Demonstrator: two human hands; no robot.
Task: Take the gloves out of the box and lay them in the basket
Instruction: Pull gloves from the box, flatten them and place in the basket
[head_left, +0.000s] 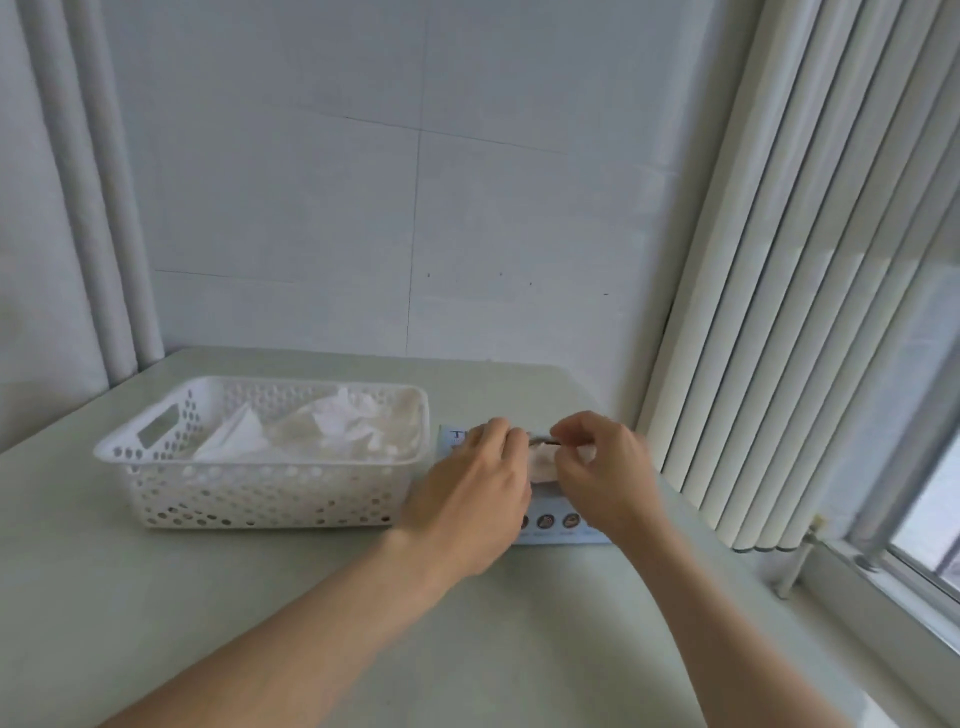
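We see both hands close together over the box. The R hand has its fingers curled in. Its thumb & fingertips pinch a soft white glove that sticks up out of the box top. The L hand is at 9 o'clock of the R hand, just beside it. Its fingers bend down onto the box top right at the glove's edge. The tips are hidden, so we can't tell if it pinches the glove or only presses the box. The glove is btw the two hands, partly out of the box.

The box is light blue & lies flat under both hands. It has little round pics on its near side. The letters are too blurry to read.

At 9 o'clock of the box, just beside it, stands a white basket w/ lots of holes & a handle slot. Crumpled white gloves lie inside it.

All of it sits on a pale table. At 12 o'clock is a white wall. At 3 o'clock hang long white blinds, w/ a window past them. At 10 o'clock two white pipes run up the wall
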